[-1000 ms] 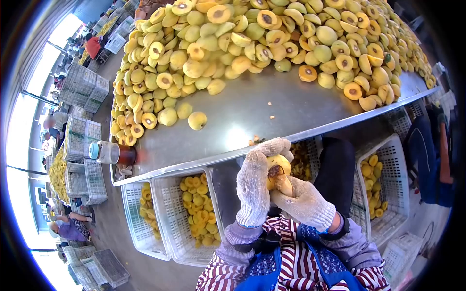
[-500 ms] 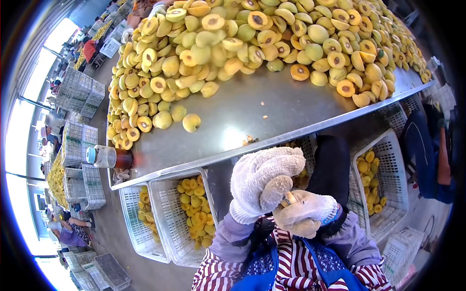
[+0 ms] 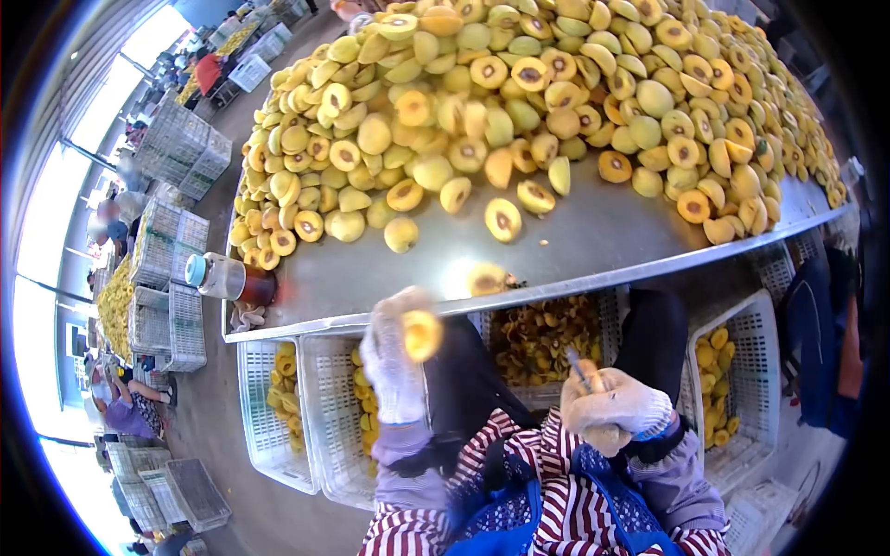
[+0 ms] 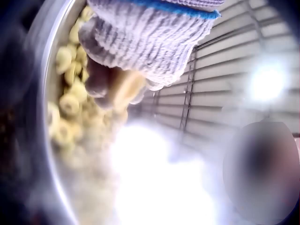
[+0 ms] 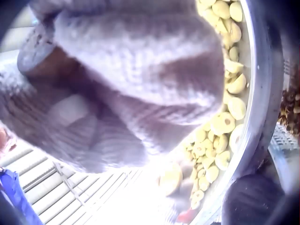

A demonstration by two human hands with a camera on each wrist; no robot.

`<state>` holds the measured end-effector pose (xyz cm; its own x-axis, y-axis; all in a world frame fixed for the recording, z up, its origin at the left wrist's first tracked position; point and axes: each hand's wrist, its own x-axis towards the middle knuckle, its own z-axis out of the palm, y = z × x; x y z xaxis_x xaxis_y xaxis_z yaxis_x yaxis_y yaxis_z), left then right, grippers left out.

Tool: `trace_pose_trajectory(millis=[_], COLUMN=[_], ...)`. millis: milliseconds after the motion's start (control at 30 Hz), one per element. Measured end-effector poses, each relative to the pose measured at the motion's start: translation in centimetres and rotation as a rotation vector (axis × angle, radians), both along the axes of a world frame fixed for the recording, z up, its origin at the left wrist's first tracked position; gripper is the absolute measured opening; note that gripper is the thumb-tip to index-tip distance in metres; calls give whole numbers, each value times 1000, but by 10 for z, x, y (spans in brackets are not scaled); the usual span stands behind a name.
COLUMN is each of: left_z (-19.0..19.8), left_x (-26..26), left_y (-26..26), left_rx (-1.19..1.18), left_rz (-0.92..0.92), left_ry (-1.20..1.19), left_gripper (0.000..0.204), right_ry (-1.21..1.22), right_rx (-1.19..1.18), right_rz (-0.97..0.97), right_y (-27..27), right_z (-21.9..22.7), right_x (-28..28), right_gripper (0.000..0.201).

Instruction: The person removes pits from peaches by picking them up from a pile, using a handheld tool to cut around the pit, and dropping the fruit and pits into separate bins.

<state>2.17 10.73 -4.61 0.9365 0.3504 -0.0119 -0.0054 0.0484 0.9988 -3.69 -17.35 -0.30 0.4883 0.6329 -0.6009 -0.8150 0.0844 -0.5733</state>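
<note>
In the head view my gloved left hand (image 3: 394,357) is at the table's front edge on the left, a yellow peach half (image 3: 422,335) in its fingers, cut face showing. The left wrist view shows that peach half (image 4: 127,89) edge-on between the gloved fingers. My gloved right hand (image 3: 616,408) is curled round a small tool (image 3: 586,368) with a light handle and thin metal tip, above my lap. Another peach half (image 3: 487,278), blurred, appears over the table's front edge. Several more halves, such as one peach half (image 3: 503,220), lie before the big heap (image 3: 556,102).
The metal table (image 3: 389,283) has a raised front rim. A jar (image 3: 232,280) of dark liquid stands at its left end. White crates (image 3: 324,445) of peach halves sit below, and a crate of brown scraps (image 3: 547,343) is between my knees. Other people and stacked crates are at left.
My hands were together on a peach with a dark pit area; now they are apart. The left has moved left with a half. Fresh halves lie on the table front.
</note>
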Motion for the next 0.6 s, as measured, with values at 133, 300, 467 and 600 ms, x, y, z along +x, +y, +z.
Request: trace_pose_trajectory(millis=[133,300,467,600], left_z=[-33,-25,-15,-1], left_x=[-4,49,168,270], left_y=[82,65,45,28], left_rx=[1374,1075,1277,1183], left_rz=[148,-57,-170,-218], left_ry=[-89,-79,-276,-301], left_gripper=[31,39,47,61], right_ry=[-151,-73,-215,-316], right_rx=[-258,-396,-486,-487], right_rz=[-312,-455,-568,-595], right_y=[3,6,-10,-18], right_z=[-33,-53,-111,-133], right_x=[19,70,105,105], right_gripper=[21,20,20,28])
